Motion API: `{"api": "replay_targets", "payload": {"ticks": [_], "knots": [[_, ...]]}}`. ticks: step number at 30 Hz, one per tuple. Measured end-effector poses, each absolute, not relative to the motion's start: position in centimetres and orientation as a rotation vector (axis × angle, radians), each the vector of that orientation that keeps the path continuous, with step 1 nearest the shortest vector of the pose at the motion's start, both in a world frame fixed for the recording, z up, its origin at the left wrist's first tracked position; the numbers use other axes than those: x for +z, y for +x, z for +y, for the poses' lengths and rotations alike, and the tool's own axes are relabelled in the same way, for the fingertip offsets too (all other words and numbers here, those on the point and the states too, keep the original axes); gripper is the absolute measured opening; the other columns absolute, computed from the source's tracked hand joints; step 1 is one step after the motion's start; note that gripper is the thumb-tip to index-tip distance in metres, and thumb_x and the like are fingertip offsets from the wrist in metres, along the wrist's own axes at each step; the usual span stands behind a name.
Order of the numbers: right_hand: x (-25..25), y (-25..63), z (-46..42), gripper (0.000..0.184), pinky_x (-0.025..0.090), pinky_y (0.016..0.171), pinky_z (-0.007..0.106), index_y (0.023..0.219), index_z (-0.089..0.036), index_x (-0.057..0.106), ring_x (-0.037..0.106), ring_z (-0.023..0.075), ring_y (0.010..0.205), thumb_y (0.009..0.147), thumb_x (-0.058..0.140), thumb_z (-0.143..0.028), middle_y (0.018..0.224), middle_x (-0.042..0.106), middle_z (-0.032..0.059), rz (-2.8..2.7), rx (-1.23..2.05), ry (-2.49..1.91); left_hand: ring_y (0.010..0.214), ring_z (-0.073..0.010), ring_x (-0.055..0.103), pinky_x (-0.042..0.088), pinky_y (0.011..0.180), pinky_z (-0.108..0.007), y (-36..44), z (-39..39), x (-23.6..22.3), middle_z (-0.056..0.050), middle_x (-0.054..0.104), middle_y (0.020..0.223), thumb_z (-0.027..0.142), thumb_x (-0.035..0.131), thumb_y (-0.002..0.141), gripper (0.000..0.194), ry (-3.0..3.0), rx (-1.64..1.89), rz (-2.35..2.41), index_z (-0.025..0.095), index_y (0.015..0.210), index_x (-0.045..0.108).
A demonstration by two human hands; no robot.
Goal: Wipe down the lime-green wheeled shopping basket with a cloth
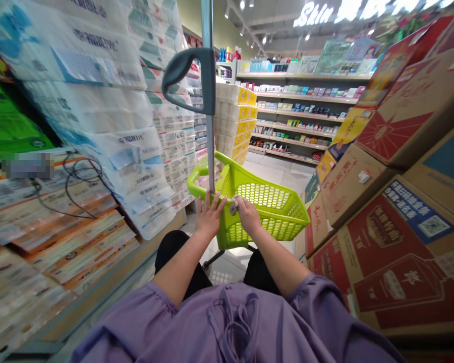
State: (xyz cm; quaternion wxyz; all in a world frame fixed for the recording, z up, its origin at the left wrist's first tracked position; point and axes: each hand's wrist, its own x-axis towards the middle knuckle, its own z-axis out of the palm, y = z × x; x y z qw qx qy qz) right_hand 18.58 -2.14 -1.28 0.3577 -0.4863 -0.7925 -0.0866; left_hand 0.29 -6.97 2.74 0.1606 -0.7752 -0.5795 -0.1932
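Observation:
A lime-green plastic shopping basket (272, 194) on a wheeled frame stands right in front of my knees. Its grey metal pole (211, 146) rises at the near left end and carries a dark grey loop handle (208, 83). My left hand (209, 214) lies on the basket's near rim beside the pole, fingers spread. In my right hand (248, 214) a small crumpled greyish cloth (234, 205) is pinched, held against the near side of the basket. The perforated inside of the basket shows partly.
Stacked tissue packs (109, 101) rise on the left, above orange-and-white packages (75, 252) with a dark cable (79, 176). Cardboard boxes (393, 262) are piled on the right. Shelves of small goods (298, 108) stand at the back, beyond tiled floor (276, 171).

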Motion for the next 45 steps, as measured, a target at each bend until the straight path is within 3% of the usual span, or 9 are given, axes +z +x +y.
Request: {"api": "replay_targets", "payload": {"ticks": [6,11,18,26,36,42,45], "knots": [[-1.3,19.6,-2.8,0.042,0.037,0.106,0.043,0.133,-0.017,0.05,0.045,0.0252,0.124,0.093,0.038,-0.016,0.131,0.055,0.0142,-2.04,-0.228,-1.288,0.147,-0.0215,0.004,0.012,0.12,-0.048,1.1,-7.1,2.2,-0.006,0.019,0.158,0.01,0.033,0.089,0.062,-2.248,-0.575,-1.619,0.016,0.15,0.023],[0.4,15.2,-1.8,0.046,0.037,0.106,0.039,0.139,-0.019,0.044,0.045,0.0224,0.126,0.093,0.038,-0.016,0.135,0.053,0.0121,-2.098,-0.146,-1.161,0.146,-0.022,0.01,0.016,0.12,-0.045,0.9,-6.9,2.6,-0.011,0.024,0.156,0.01,0.032,0.089,0.06,-2.257,-0.545,-1.576,0.008,0.148,0.025],[-1.5,21.0,-3.1,0.032,0.041,0.096,0.038,0.12,-0.018,0.057,0.054,0.0232,0.105,0.097,0.036,-0.022,0.112,0.062,0.0112,-1.985,-0.168,-1.404,0.145,-0.0249,0.019,0.019,0.119,-0.044,0.1,-6.4,2.8,-0.013,0.033,0.152,0.017,0.035,0.091,0.055,-2.213,-0.596,-1.569,0.005,0.145,0.034],[0.4,14.0,-1.7,0.039,0.036,0.102,0.039,0.134,-0.016,0.046,0.047,0.0235,0.119,0.096,0.036,-0.02,0.129,0.055,0.0136,-2.044,-0.14,-1.223,0.141,-0.027,0.029,0.026,0.116,-0.043,0.1,-5.6,3.3,-0.015,0.043,0.146,0.032,0.03,0.098,0.05,-2.205,-0.643,-1.515,0.004,0.138,0.044],[-3.3,24.0,-3.4,0.029,0.037,0.095,0.04,0.119,-0.017,0.056,0.051,0.0244,0.102,0.095,0.04,-0.021,0.108,0.062,0.0119,-1.939,-0.32,-1.518,0.142,-0.0266,0.026,0.024,0.117,-0.042,0.1,-5.6,3.0,-0.015,0.042,0.147,0.033,0.028,0.098,0.052,-2.196,-0.687,-1.548,0.005,0.14,0.042],[-0.7,15.9,-1.7,0.043,0.035,0.104,0.037,0.135,-0.016,0.045,0.045,0.0229,0.119,0.093,0.04,-0.015,0.13,0.054,0.0128,-2.068,-0.223,-1.274,0.141,-0.0285,0.028,0.024,0.117,-0.043,0.6,-5.8,3.3,-0.016,0.044,0.145,0.034,0.03,0.098,0.052,-2.202,-0.627,-1.511,0.004,0.138,0.044],[-0.6,16.0,-1.5,0.046,0.035,0.105,0.037,0.137,-0.019,0.045,0.045,0.0227,0.123,0.091,0.041,-0.014,0.135,0.052,0.0109,-2.08,-0.2,-1.253,0.141,-0.0289,0.028,0.023,0.117,-0.046,0.4,-5.7,3.3,-0.018,0.043,0.145,0.034,0.031,0.098,0.053,-2.193,-0.611,-1.503,0.004,0.139,0.042]]}}
